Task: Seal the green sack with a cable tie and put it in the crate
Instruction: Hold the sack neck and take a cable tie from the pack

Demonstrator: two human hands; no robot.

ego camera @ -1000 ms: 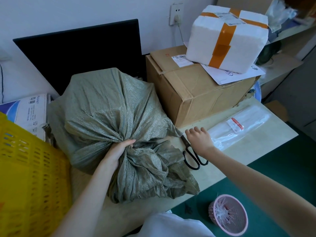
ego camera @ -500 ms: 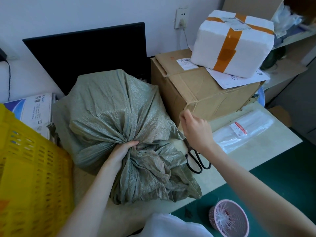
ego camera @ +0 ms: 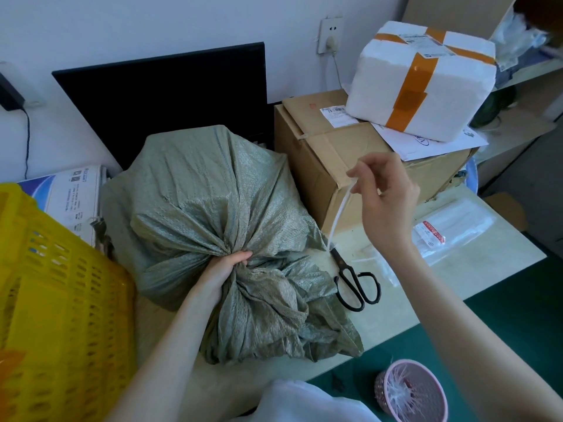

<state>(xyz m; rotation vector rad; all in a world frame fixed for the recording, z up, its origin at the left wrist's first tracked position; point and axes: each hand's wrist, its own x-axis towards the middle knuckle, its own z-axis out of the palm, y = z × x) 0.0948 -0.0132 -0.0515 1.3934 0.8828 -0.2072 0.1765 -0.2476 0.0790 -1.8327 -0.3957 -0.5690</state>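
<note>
Fingers of the right hand pinch a white cable tie, centre-right; left hand clamps the green sack neck, centre frame. Loosening that clamp would likely let the gathered neck spread.

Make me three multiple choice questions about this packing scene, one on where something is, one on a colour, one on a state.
1. Where do the scissors lie?
A. in the crate
B. on the table right of the green sack
C. on the cardboard box

2. What colour is the crate?
A. yellow
B. blue
C. red

3. What does the right hand hold?
A. nothing
B. the scissors
C. a white cable tie

Key: B, black handles rest on the tabletop beside the sack; A, the slotted walls are yellow; C, the fingers pinch the strip's top end while the left hand grips the sack's gathered neck.
</note>
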